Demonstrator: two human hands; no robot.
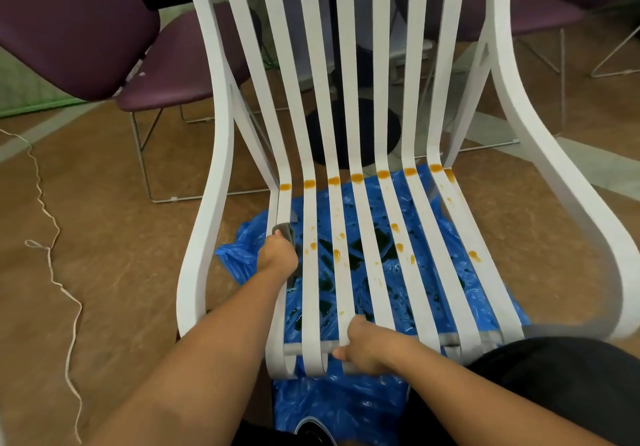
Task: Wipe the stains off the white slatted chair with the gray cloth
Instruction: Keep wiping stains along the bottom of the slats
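Right hand: at the near edge of the seat, fingers curled round the front end of a middle slat, bracing the chair.
Left hand: grips the gray cloth and presses it on the leftmost seat slat, about mid-seat.
Chair: white slatted chair faces the camera, with a blue plastic sheet on the floor under it.
Stains: orange. One blob per slat in a row at the far end of the seat, where the slats bend up. Loose drops on the middle and right slats.
Done: little, I'd say. The leftmost slat looks clean near of the cloth, though the arm hides part of it.
Left: the blob just beyond the cloth, the rest of the far row, every mid-seat drop.
Progress: early, first slat of the seat.
Around: purple chair far left, string on the floor left.
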